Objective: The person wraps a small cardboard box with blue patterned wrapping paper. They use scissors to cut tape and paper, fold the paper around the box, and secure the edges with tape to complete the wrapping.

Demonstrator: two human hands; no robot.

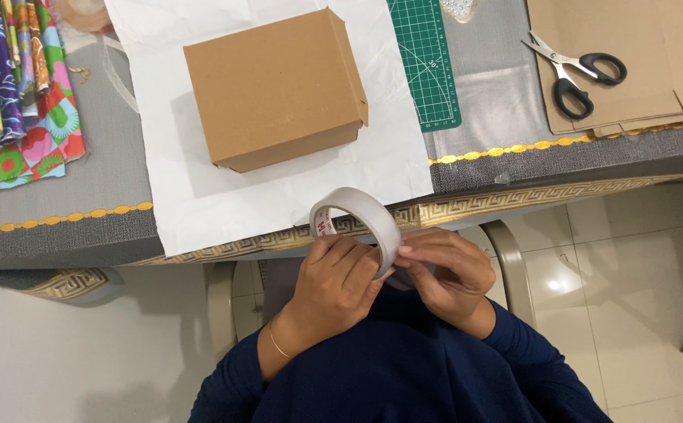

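Both hands kept a grip on a roll of white tape, held in front of the person's body just off the near edge of the table: the left hand was clamped around the roll's lower side, while the right hand had its fingertips pinched at the roll's outer rim. On the grey table, trimmed with yellow braid, lay a large sheet of white paper whose near edge hung over the table's side. A closed brown cardboard box sat on the middle of that sheet, well apart from the roll. Flat brown cardboard pieces were stacked at the far right corner, and a pair of black-handled scissors lay on top of them, blades together. A pile of bright patterned wrapping sheets rested at the left edge. A green cutting mat lay just right of the white paper, partly tucked beside it. A thin bracelet circled the left wrist, above the dark blue sleeve.
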